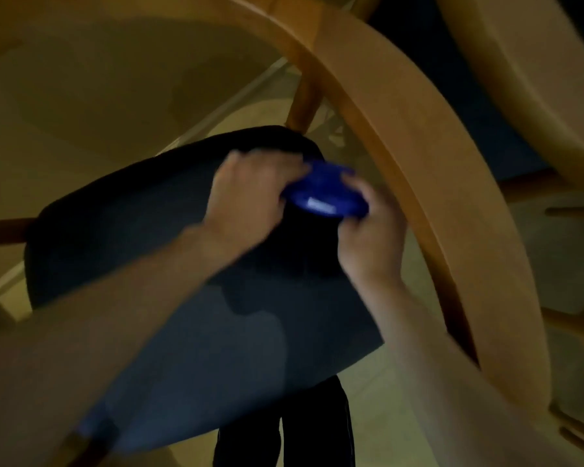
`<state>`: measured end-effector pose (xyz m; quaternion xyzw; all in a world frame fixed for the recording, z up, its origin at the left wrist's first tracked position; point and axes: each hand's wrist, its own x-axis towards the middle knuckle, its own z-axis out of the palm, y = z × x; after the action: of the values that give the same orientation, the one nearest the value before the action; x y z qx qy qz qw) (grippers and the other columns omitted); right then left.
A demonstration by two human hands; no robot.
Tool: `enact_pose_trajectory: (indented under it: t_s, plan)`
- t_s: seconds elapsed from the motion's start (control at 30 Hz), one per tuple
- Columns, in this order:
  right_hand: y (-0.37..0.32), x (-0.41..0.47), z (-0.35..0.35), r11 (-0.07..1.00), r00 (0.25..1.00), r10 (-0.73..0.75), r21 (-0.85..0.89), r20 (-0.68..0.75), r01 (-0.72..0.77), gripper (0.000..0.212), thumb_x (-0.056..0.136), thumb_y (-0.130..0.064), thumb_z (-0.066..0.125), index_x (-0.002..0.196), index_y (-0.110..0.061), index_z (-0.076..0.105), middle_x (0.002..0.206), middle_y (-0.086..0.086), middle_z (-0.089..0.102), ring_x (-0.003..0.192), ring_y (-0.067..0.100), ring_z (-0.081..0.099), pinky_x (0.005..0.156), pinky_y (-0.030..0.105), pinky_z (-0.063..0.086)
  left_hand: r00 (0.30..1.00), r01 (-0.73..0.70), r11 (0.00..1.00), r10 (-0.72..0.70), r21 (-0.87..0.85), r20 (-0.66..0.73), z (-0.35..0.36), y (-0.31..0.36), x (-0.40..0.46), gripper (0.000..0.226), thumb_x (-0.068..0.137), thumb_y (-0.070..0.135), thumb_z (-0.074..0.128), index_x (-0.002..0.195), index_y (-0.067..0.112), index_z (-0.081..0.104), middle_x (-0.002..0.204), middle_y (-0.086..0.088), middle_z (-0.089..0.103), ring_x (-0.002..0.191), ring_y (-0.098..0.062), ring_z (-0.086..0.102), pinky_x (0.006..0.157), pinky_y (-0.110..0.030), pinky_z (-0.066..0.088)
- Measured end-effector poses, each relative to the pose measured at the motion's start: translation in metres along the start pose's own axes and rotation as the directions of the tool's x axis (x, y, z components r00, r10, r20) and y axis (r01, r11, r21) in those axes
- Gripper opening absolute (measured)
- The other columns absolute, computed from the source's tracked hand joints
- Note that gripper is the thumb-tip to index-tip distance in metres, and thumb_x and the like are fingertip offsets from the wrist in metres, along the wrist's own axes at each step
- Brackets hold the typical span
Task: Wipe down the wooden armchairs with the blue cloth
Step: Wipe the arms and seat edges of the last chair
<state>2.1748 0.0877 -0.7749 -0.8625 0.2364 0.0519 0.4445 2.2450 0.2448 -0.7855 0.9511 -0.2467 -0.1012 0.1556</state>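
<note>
Both hands meet above the dark padded seat (189,281): the left hand (246,197) and right hand (368,230) each pinch the bunched blue cloth (324,193) between curled fingers, just beside the curved light wooden armchair arm (418,170).

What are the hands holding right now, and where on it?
Both hands, left and right, hold the blue cloth, one at each end, above the dark seat.

Both grips (250,193) (368,230) seemingly curled, close together
</note>
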Motion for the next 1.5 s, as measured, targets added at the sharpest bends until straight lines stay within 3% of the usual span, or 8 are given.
enact_pose_trajectory:
  t_s: [0.07, 0.17, 0.3, 0.57, 0.77, 0.9, 1.17, 1.5]
  plan:
    - [-0.013, 0.038, 0.009, 0.999, 0.999, 0.022, 0.049, 0.039, -0.024, 0.039, 0.094, 0.001, 0.048, 0.131, -0.010, 0.056, 0.105, -0.011, 0.055, 0.094, -0.007, 0.050, 0.076, -0.009, 0.024, 0.999, 0.045, 0.999, -0.045, -0.018, 0.023, 0.001, -0.010, 0.029, 0.059, 0.080, 0.004, 0.055, 0.134, 0.028, 0.055, 0.137, 0.003, 0.056, 0.123, -0.026, 0.053, 0.098, -0.043, 0.043]
    - [-0.008, 0.045, 0.018, 0.970, 0.996, 0.010, -0.242, 0.089, 0.012, 0.044, 0.090, -0.003, 0.054, 0.131, -0.018, 0.055, 0.113, -0.007, 0.051, 0.099, -0.003, 0.043, 0.086, -0.006, 0.025, 0.995, 0.058, 0.998, -0.060, 0.026, 0.081, 0.011, -0.015, 0.029, 0.060, 0.081, 0.003, 0.054, 0.137, 0.026, 0.052, 0.140, 0.003, 0.053, 0.125, -0.027, 0.047, 0.097, -0.041, 0.040]
    - [0.026, -0.036, 0.020, 0.911, 0.963, -0.056, -0.381, 0.264, 0.158, 0.056, 0.080, -0.009, 0.069, 0.131, -0.025, 0.053, 0.135, 0.003, 0.041, 0.122, 0.024, 0.046, 0.104, 0.034, 0.043, 0.991, -0.062, 0.998, 0.059, 0.019, 0.116, 0.022, -0.016, -0.049, 0.058, 0.075, 0.002, 0.054, 0.128, 0.024, 0.061, 0.136, 0.002, 0.055, 0.117, -0.031, 0.046, 0.081, -0.041, 0.032]
    - [0.048, -0.145, 0.018, 0.743, 0.784, -0.057, -0.498, 0.618, 0.447, 0.068, 0.062, -0.036, 0.078, 0.122, -0.033, 0.046, 0.121, -0.006, 0.046, 0.112, 0.020, 0.046, 0.092, 0.036, 0.046, 0.946, 0.107, 0.967, -0.027, -0.233, 0.323, 0.030, 0.000, -0.213, 0.058, 0.069, 0.019, 0.072, 0.126, 0.029, 0.063, 0.123, 0.011, 0.060, 0.102, -0.021, 0.053, 0.081, -0.035, 0.044]
    - [-0.015, -0.067, 0.068, 0.653, 0.746, -0.366, -0.418, 0.557, 0.632, 0.070, 0.072, -0.017, 0.069, 0.138, -0.019, 0.045, 0.129, 0.010, 0.048, 0.114, 0.034, 0.048, 0.094, 0.046, 0.046, 0.960, 0.280, 0.933, -0.273, -0.227, 0.060, -0.019, -0.061, -0.161, 0.054, 0.072, 0.026, 0.059, 0.125, 0.020, 0.062, 0.120, -0.006, 0.065, 0.105, -0.032, 0.060, 0.094, -0.046, 0.045]
    - [-0.079, 0.019, 0.125, 0.626, 0.715, -0.454, -0.381, 0.533, 0.681, 0.062, 0.077, -0.005, 0.061, 0.136, -0.018, 0.051, 0.129, 0.015, 0.047, 0.115, 0.036, 0.049, 0.099, 0.042, 0.043, 0.927, 0.355, 0.912, -0.372, -0.204, -0.049, -0.047, -0.124, -0.120, 0.051, 0.079, 0.018, 0.065, 0.130, 0.019, 0.059, 0.126, -0.005, 0.064, 0.115, -0.023, 0.058, 0.102, -0.027, 0.038]
    - [-0.040, -0.048, 0.117, 0.427, 0.608, -0.419, -0.445, 0.674, 0.787, 0.039, 0.072, -0.027, 0.069, 0.110, -0.023, 0.062, 0.107, 0.011, 0.057, 0.095, 0.037, 0.055, 0.068, 0.035, 0.044, 0.861, 0.509, 0.791, -0.477, -0.340, 0.178, -0.006, -0.092, -0.183, 0.037, 0.077, 0.010, 0.067, 0.112, 0.019, 0.069, 0.117, -0.006, 0.064, 0.108, -0.024, 0.060, 0.096, -0.032, 0.044]
    - [-0.016, -0.104, 0.080, 0.438, 0.384, -0.223, -0.260, 0.896, 0.861, 0.038, 0.076, -0.041, 0.066, 0.112, -0.031, 0.059, 0.106, 0.002, 0.055, 0.100, 0.029, 0.057, 0.071, 0.035, 0.046, 0.748, 0.580, 0.770, -0.373, -0.267, 0.549, -0.009, -0.041, -0.254, 0.041, 0.080, 0.020, 0.069, 0.119, 0.028, 0.064, 0.113, -0.001, 0.065, 0.103, -0.023, 0.061, 0.090, -0.040, 0.049]
